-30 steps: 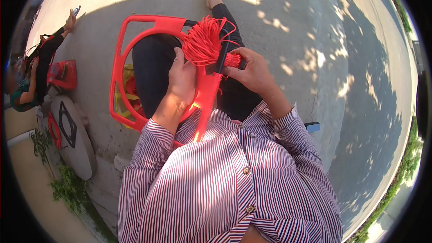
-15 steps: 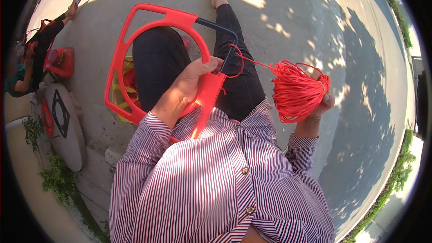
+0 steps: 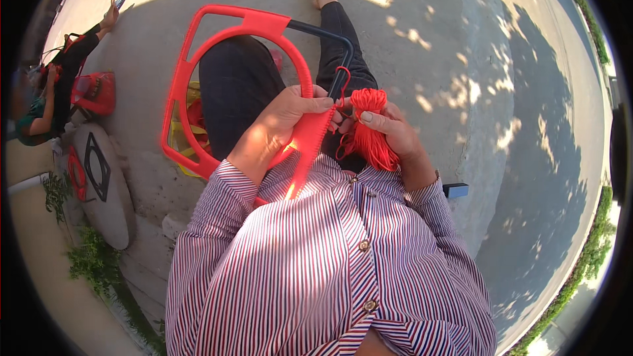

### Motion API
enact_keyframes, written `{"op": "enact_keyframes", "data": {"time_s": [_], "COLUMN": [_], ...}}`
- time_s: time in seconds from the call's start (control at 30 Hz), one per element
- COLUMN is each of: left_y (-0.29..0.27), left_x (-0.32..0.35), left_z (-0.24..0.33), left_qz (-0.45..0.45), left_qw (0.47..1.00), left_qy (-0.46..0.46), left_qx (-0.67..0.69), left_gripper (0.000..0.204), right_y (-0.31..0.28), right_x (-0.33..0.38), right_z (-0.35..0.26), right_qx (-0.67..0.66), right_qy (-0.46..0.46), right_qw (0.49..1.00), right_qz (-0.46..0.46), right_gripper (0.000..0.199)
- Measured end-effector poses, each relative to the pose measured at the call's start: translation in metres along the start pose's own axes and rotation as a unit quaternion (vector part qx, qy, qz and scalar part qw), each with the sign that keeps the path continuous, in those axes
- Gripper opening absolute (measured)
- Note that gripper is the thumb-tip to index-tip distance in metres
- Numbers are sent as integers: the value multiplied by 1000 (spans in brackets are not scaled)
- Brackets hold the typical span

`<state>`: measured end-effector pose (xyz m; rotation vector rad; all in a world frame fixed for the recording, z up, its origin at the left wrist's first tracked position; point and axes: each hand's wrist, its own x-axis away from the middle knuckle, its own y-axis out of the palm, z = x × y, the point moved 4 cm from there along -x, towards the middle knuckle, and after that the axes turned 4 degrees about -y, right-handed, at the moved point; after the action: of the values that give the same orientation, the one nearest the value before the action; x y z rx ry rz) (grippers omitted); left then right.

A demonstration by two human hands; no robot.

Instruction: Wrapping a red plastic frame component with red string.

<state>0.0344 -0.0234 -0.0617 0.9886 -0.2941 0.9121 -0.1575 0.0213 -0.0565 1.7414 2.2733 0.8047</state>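
Observation:
A flat frame [image 3: 177, 95] with a ring inside an angular outline lies over my lap, mostly covered in red wrapping. Its bare black bar [image 3: 323, 31] shows at the upper right. My left hand [image 3: 277, 122] is closed on the frame's red lower right part, thumb on top. My right hand [image 3: 399, 133] grips a thick bundle of red cord [image 3: 377, 148] close beside the black bar. From the bundle, a strand loops around the bar. Fingertips of my right hand are partly hidden behind the cord near the wrapped edge.
At left, a rounded slab [image 3: 112, 207] bears a black frame [image 3: 97, 165] and a red one [image 3: 77, 175]. Another person's arm [image 3: 89, 36] reaches out beside a red bag [image 3: 99, 92]. A yellow container [image 3: 178, 142] stands by my knee; a small blue-topped box [image 3: 455, 190] is beyond my right sleeve.
My right hand has brought the cord bundle leftward, from well out to the right to right beside the frame. The strand is no longer stretched out. My left hand keeps its grip.

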Motion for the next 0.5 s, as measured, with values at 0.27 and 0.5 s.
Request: {"op": "enact_keyframes", "data": {"time_s": [0.27,0.5], "left_y": [0,-5], "left_x": [4,-5], "left_z": [9,6], "left_qz": [32,41], "left_qw": [998,998], "left_qy": [48,40], "left_qx": [2,39], "left_gripper": [13,13], "right_y": [10,-10], "right_x": [46,64], "right_z": [-31,-39], "right_qx": [50,17], "right_qy": [26,-31], "right_qw": [998,997], "right_qz": [-37,61], "right_gripper": [34,36]}}
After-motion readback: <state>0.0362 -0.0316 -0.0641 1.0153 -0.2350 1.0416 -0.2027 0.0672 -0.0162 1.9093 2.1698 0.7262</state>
